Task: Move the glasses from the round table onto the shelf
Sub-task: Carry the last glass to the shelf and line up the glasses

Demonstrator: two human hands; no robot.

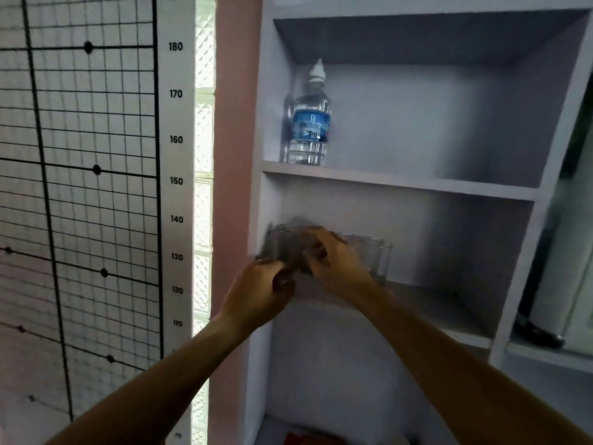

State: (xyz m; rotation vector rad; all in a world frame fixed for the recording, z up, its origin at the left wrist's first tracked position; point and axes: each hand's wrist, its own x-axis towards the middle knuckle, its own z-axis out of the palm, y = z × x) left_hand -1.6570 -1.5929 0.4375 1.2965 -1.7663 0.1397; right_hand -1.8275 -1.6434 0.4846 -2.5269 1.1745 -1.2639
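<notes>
Glasses [369, 255], clear, smooth cylinders, stand at the left front of the white shelf [449, 319], more blurred between both outstretched arms; left hand [260, 293] and right hand [333, 261] curl around these, exact grip cannot be told.

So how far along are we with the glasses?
Clear glasses already stand on the middle shelf, right of the hands. The left hand and right hand are setting blurred glasses at its left end. The round table is out of view, so what's left is unknown.
</notes>
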